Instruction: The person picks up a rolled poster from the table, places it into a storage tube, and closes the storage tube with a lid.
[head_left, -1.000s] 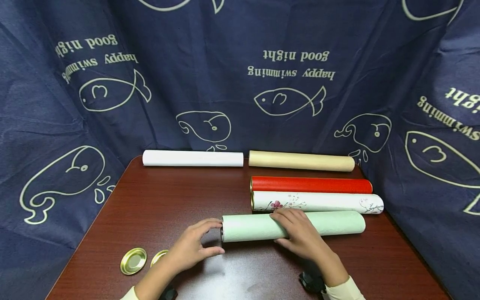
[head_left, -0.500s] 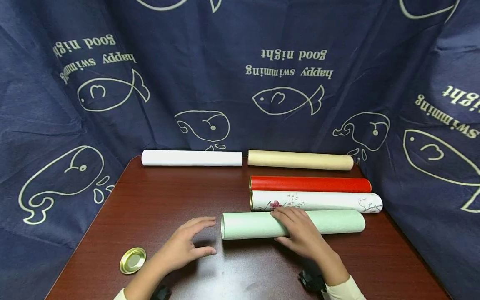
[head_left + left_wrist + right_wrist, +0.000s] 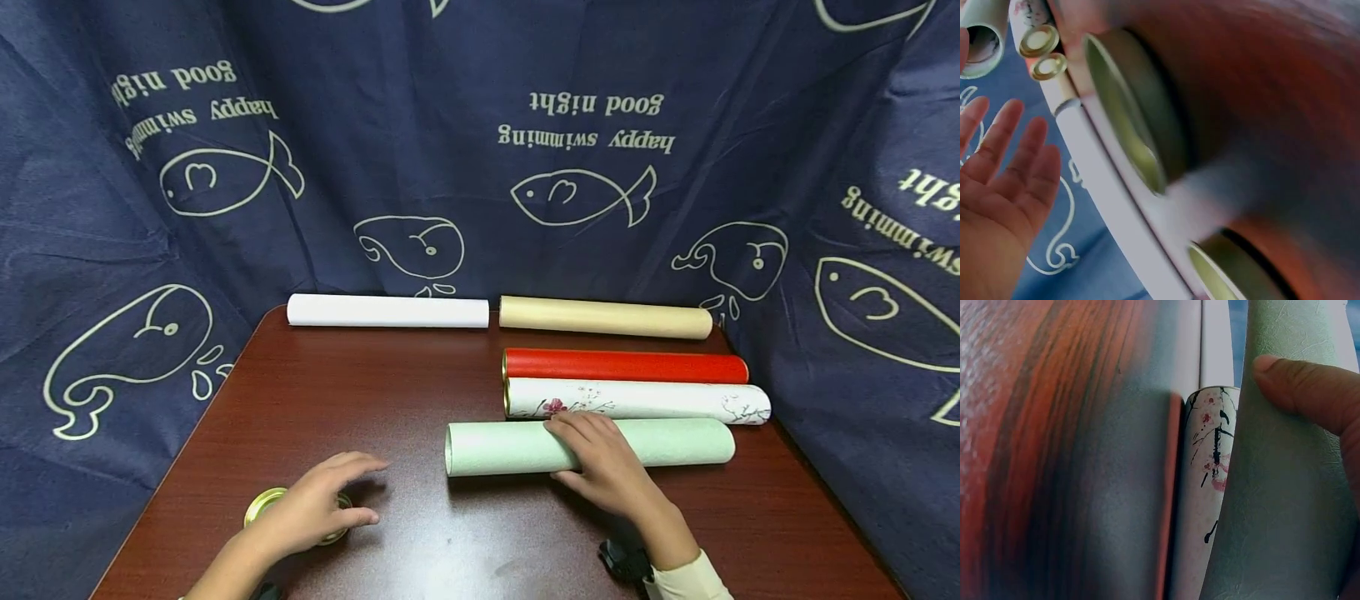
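My right hand [image 3: 600,462] grips a pale green cardboard tube [image 3: 495,450] near its middle, thumb on the near side and fingers over the top. In the right wrist view the thumb lies along the green tube [image 3: 1285,487]. The tube's left end is uncovered, as the open mouth [image 3: 982,53] in the left wrist view shows. My left hand [image 3: 315,504] is empty, fingers apart, over two round gold metal lids at the table's front left. One lid [image 3: 262,502] peeks out beside the wrist, the other lid [image 3: 333,533] is partly hidden under the hand.
Behind the green tube lie a white tube with plum blossoms [image 3: 645,400] and a red tube [image 3: 622,367], both with gold end lids. A white roll [image 3: 386,312] and a tan roll [image 3: 603,317] lie along the back edge. Blue printed cloth [image 3: 465,150] hangs behind the brown table [image 3: 375,375].
My left hand has drawn away from the tube's left end, moving left and toward me, over the lids. My right hand keeps its hold on the tube.
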